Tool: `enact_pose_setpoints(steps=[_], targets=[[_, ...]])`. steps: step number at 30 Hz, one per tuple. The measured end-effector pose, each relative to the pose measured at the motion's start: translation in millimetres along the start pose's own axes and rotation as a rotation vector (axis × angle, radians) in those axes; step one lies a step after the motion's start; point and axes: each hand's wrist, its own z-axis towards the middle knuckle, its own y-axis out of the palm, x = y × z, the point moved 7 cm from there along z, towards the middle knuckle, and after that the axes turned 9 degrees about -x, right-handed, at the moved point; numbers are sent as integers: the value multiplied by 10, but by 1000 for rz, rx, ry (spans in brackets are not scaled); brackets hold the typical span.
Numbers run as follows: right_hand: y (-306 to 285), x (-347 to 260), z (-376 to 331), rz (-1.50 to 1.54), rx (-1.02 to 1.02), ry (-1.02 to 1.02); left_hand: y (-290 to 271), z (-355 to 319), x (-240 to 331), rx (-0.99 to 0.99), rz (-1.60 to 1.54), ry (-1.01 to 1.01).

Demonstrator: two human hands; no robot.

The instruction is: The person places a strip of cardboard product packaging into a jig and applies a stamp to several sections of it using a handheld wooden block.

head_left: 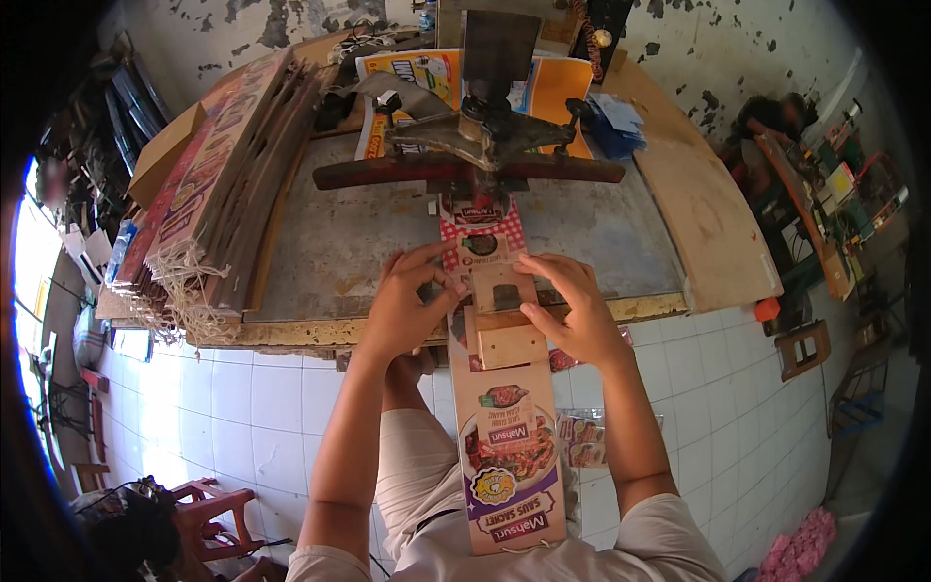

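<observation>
Before press (482, 131) — printed board (509, 466), long axis pressward; left fingers (415, 260) curled, grip unclear; right fingers (557, 273) spread against wooden block (514, 345).

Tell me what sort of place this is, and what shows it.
Probably a small workshop: a heavy, press-like metal machine stands on a worn workbench, printed boards are stacked to its left, and one long printed board extends in front of the person.
</observation>
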Motion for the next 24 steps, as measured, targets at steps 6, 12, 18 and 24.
enact_pose_setpoints(steps=[6,12,18,24], targets=[[40,1,-49,58,42,15,-31,-20,-15,0,-27,19],[91,14,-85,80,83,-1,-35,-38,-6,-9,-5,41],[136,-77,-65,43,182,60,-40,-40,-11,62,41,56],[149,-93,-71,7,216,52,-35,-48,10,97,111,46]])
